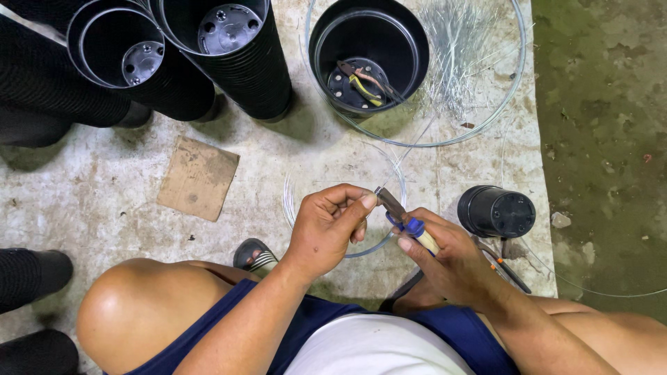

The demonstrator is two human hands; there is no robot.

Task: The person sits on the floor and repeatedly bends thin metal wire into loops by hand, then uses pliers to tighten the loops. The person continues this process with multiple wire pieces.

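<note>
- Mat (104, 201): carries stacked black pots (229, 48), a wire hoop (517, 76) around one pot, and a cardboard scrap (198, 177).
- Right hand (451, 260): closed around the pliers (406, 219) handles; jaws point up-left.
- Left hand (330, 226): thumb and forefinger pinch thin wire (396, 180) at the plier jaws, above a small coil.
- Step, as judged: cutting or bending wire. The next move calls for a steady pinch beside the jaws.

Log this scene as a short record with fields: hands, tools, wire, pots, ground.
left hand: pinches thin wire at the plier tips
right hand: grips blue-handled pliers
wire: thin silver wire loop under the hands
pots: black plastic pot upright, tools inside; small black pot on its side
ground: brown cardboard piece on pale mat
</note>
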